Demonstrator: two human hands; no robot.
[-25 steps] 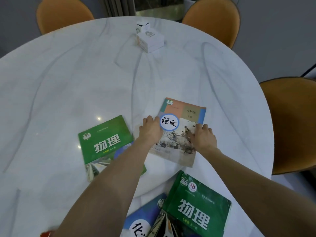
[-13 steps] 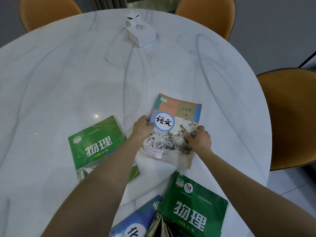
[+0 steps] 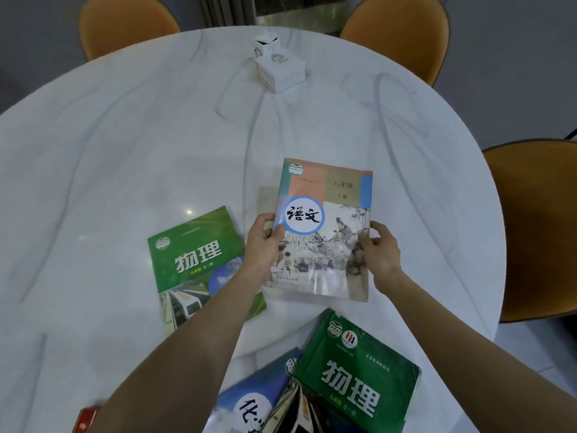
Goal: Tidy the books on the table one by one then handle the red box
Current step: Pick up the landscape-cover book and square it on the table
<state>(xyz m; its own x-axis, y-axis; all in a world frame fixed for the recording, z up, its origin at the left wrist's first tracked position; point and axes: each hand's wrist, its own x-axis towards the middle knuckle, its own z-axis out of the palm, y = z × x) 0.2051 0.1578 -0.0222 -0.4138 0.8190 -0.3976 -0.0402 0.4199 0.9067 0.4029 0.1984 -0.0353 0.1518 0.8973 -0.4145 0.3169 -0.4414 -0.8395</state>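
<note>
A textbook with an orange, blue and ink-painting cover (image 3: pixel 327 214) is raised off the white round table (image 3: pixel 125 145), tilted toward me. My left hand (image 3: pixel 263 245) grips its left edge and my right hand (image 3: pixel 379 251) grips its right edge. A green physics book (image 3: pixel 193 254) lies flat to the left, partly under my left forearm. A second green physics book (image 3: pixel 356 376) lies at the near edge, over a blue book (image 3: pixel 253 404) and an open book. A corner of the red box (image 3: pixel 86 418) shows at the bottom left, mostly hidden by my arm.
Two small white boxes (image 3: pixel 279 68) are stacked at the far side of the table. Orange chairs stand at the back left (image 3: pixel 125 23), back right (image 3: pixel 402 35) and right (image 3: pixel 537 226).
Both hands went from lying on the ink-painting book to gripping its side edges, and the book has come up off the table, turning squarer to me.
</note>
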